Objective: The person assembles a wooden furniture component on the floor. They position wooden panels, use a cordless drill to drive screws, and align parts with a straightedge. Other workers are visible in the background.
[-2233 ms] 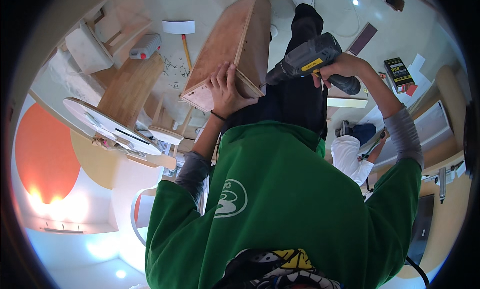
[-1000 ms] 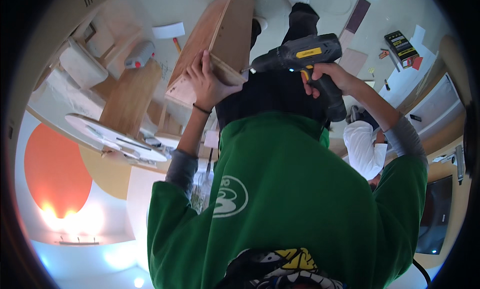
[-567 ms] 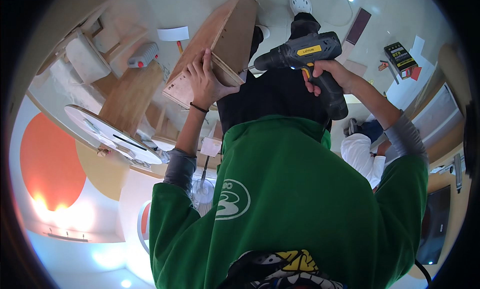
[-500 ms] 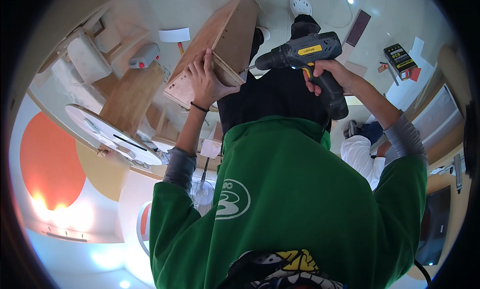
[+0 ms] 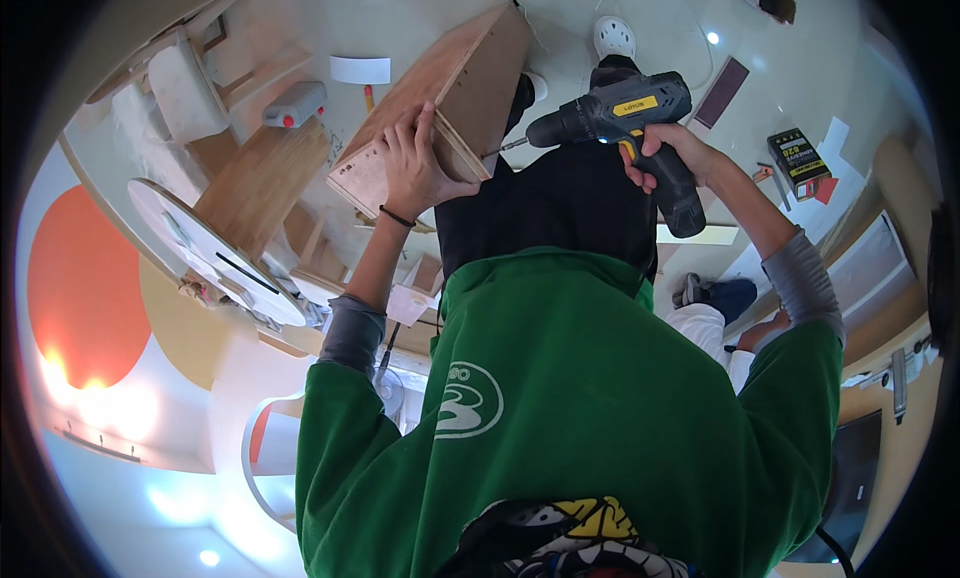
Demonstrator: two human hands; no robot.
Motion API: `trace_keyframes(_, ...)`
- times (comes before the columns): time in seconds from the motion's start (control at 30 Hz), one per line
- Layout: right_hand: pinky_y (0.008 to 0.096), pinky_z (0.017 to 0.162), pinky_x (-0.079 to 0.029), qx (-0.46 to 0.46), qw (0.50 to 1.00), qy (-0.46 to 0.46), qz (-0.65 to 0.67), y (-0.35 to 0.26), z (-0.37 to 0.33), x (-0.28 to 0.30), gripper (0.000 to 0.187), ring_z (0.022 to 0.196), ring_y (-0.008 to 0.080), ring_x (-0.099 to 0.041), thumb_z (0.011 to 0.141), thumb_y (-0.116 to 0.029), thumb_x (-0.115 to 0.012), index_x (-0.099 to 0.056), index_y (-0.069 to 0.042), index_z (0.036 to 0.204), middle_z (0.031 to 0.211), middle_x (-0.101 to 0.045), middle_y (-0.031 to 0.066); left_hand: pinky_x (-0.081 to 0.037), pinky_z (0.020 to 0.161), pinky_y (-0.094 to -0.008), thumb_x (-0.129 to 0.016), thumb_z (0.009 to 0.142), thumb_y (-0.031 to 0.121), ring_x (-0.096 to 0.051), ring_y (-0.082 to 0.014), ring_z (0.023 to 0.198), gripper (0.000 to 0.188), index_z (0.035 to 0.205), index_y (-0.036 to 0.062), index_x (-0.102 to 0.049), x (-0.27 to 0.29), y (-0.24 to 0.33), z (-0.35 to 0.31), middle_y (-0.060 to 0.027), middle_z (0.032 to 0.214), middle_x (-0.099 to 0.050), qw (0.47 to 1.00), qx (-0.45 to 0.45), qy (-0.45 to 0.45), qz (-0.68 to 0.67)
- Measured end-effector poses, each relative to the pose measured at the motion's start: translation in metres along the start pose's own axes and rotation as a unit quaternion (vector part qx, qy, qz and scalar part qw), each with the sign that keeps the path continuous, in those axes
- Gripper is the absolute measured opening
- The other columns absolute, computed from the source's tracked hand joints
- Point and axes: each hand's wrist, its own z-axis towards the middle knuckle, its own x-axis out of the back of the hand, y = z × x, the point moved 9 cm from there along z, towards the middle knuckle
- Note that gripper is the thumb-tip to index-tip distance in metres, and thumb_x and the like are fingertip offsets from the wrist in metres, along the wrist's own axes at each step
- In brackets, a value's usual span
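My right hand (image 5: 668, 158) grips a dark grey and yellow cordless drill (image 5: 610, 109) by its handle, index finger near the trigger. The long bit points left, and its tip meets the side of a wooden box (image 5: 440, 98) close to the near corner. That box, made of plywood boards, stands tilted in front of my legs. Across its near corner lies my left hand (image 5: 415, 163), fingers over the edge and thumb stretched along the near end, holding it. Whether a screw sits at the bit's tip is too small to tell.
On the floor to the right are a black and yellow box (image 5: 798, 163), a dark strip of board (image 5: 720, 91) and paper sheets. A grey plastic jug (image 5: 296, 105) and wooden furniture parts (image 5: 262, 183) stand left. Another person in white trousers (image 5: 700, 330) is low at my right.
The view has shifted slightly. My right hand and the drill sit a little farther right and lower, with the bit still at the box's side. My left hand keeps its hold.
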Motion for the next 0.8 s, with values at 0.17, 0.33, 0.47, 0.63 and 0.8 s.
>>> trace_keyframes(0.17,0.0307,0.059,-0.055,0.001,1.000,-0.008,-0.005,-0.006,-0.002,0.003,0.032,0.053,0.0150,-0.059,0.072,-0.026,-0.056,-0.060,0.001,0.091,0.074,-0.064,0.0150,-0.031,0.094,-0.0533,-0.087,0.035,0.058,-0.044,-0.0354,0.116,0.137,0.148,0.0055,-0.028,0.002,0.003,0.002,-0.0159,0.132,-0.046,1.000,0.004,-0.002,0.011)
trace_keyframes(0.33,0.0302,0.060,-0.055,0.004,1.000,-0.025,0.000,-0.009,-0.004,0.004,0.033,0.055,0.0152,-0.060,0.073,-0.026,-0.056,-0.060,0.001,0.092,0.076,-0.065,0.0146,-0.031,0.094,-0.0535,-0.087,0.036,0.057,-0.044,-0.0360,0.115,0.137,0.148,0.0052,-0.027,0.003,0.003,0.003,-0.0165,0.133,-0.045,1.000,-0.002,0.000,0.007)
trace_keyframes(0.47,0.0301,0.061,-0.055,0.019,0.999,-0.022,-0.024,-0.014,-0.009,-0.001,0.037,0.056,0.0158,-0.061,0.074,-0.028,-0.054,-0.061,0.002,0.096,0.077,-0.065,0.0151,-0.029,0.097,-0.0563,-0.087,0.040,0.059,-0.041,-0.0382,0.122,0.135,0.149,0.0059,-0.026,-0.004,-0.005,0.001,-0.0192,0.138,-0.041,0.999,0.021,-0.037,0.007)
trace_keyframes(0.63,0.0294,0.063,-0.054,0.065,0.998,-0.023,0.005,-0.012,-0.028,-0.023,0.048,0.058,0.0165,-0.061,0.074,-0.030,-0.052,-0.060,0.005,0.106,0.084,-0.068,0.0199,-0.018,0.110,-0.0619,-0.084,0.047,0.067,-0.025,-0.0437,0.139,0.131,0.150,0.0093,-0.027,0.023,0.020,0.008,-0.0247,0.150,-0.028,1.000,0.013,-0.012,0.009)
trace_keyframes(0.8,0.0305,0.063,-0.053,0.113,0.988,0.023,0.102,-0.001,-0.063,-0.042,0.054,0.058,0.0177,-0.060,0.071,-0.033,-0.054,-0.060,0.005,0.110,0.085,-0.067,0.0206,-0.020,0.112,-0.0577,-0.072,0.075,0.058,-0.029,-0.0344,0.141,0.086,0.143,0.0147,-0.043,0.019,0.063,0.008,-0.0179,0.146,-0.039,1.000,-0.025,-0.015,0.010)
